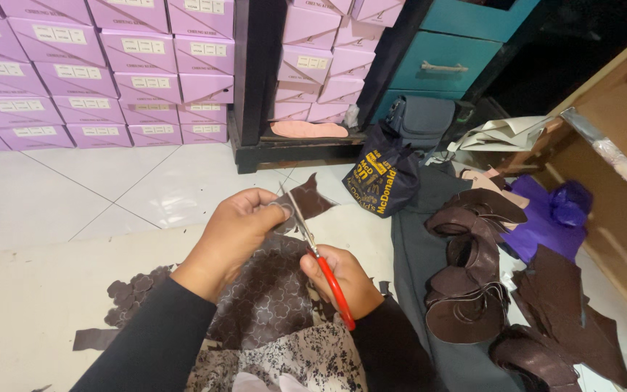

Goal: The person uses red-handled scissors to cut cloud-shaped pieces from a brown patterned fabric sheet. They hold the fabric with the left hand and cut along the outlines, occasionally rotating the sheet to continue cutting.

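Head view: your left hand (237,221) pinches the dark brown leather piece (306,199) at its edge; your right hand (339,279) grips red-handled scissors (313,250), blades meeting the leather just beside those fingertips.

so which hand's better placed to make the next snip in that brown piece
Probably the right hand: it already grips the red-handled scissors, whose blades meet the brown leather piece. The left hand pinches that piece, holding it up for the blades.
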